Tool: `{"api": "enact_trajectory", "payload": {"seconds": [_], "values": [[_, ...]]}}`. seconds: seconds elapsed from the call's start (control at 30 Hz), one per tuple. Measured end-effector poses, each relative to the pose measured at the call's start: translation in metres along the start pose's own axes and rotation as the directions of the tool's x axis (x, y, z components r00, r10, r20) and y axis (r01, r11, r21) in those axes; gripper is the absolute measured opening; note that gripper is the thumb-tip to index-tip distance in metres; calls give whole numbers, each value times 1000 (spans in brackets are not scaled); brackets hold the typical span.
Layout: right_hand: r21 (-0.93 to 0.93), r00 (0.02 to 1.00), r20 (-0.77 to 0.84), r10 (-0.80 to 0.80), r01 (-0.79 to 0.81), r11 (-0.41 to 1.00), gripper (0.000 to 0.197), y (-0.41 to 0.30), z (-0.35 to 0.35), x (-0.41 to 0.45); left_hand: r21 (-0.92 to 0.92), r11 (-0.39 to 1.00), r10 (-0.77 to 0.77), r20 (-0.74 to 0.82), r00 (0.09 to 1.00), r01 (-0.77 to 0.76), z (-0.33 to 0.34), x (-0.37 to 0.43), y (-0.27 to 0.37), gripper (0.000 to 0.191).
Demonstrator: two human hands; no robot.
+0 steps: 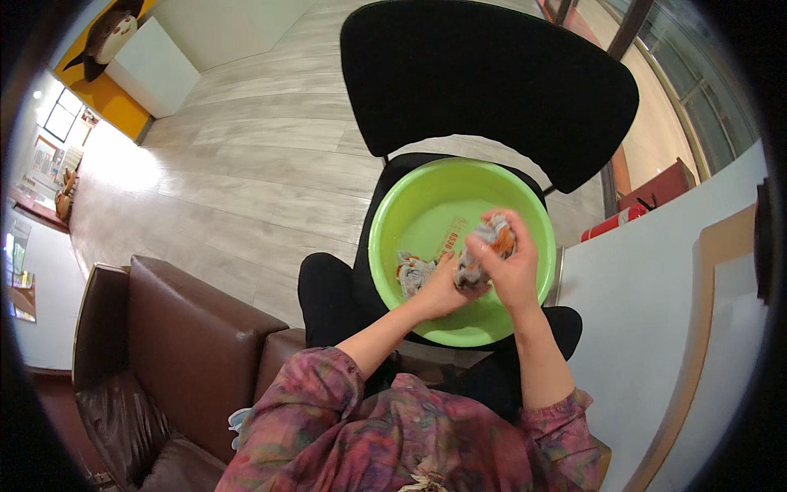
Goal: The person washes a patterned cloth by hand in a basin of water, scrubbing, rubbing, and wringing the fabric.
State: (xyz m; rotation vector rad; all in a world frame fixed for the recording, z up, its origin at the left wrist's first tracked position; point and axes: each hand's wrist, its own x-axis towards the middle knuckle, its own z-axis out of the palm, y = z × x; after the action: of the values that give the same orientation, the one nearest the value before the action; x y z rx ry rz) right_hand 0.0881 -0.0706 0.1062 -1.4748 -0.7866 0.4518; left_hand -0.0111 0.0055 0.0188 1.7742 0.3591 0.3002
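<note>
A light green plastic basin (403, 197) rests on the seat of a black chair (486, 80) in front of me. My right hand (513, 261) grips a bunched grey, white and orange cloth (470, 273) over the basin. My left hand (452, 286) is around the lower end of this cloth, its thumb pointing up and its other fingers mostly hidden. Left of that hand, a second bunch of similar cloth (413, 273) lies in the basin; whether the two bunches join cannot be seen. Red printed writing shows on the basin's bottom, partly covered.
A brown leather sofa (190, 332) stands at left. A white surface (639, 258) runs along my right, with a red fire extinguisher (615, 222) beyond it. Grey wood-look flooring (258, 166) extends ahead, toward a white block (154, 67) bearing a plush toy (114, 37).
</note>
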Motion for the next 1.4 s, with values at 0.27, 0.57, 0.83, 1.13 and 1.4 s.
{"api": "enact_trajectory", "payload": {"seconds": [0.27,0.57,0.83,1.13,1.4], "values": [[-267,985,-40,167,-172,948,29,46,-8,-11,-894,407,-425,-4,905,187,-12,3,4,39],[-562,994,-81,-76,17,827,15,69,12,-7,-874,408,-566,-16,824,263,15,4,-9,25],[-500,991,19,-130,122,857,18,77,17,-16,-843,448,-602,-40,797,296,11,2,10,27],[-276,998,-22,59,-63,959,18,44,23,-24,-888,319,-573,99,813,333,-1,-2,12,33],[-509,993,-112,-36,-27,861,14,68,9,-5,-728,589,-569,-64,820,352,16,-7,22,28]]}}
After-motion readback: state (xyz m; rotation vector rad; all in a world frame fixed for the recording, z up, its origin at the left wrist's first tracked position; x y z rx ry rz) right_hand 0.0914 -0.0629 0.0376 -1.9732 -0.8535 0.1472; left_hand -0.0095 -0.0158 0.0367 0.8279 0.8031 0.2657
